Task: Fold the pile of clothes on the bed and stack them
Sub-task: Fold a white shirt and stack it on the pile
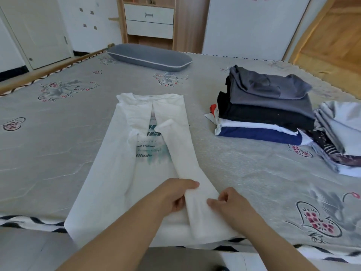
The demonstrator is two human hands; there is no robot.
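A white long-sleeved shirt with green print lies flat on the bed, collar at the far end, both sides folded inward. Its right sleeve runs down the front toward the near hem. My left hand grips the lower end of that sleeve from the left. From the right, my right hand pinches the same sleeve end. A stack of folded clothes stands on the bed to the right, grey on top, then black, white and navy.
A looser heap of grey and patterned clothes lies at the right edge. A grey pillow rests at the far end of the bed. Beyond stand a wooden drawer unit and white doors.
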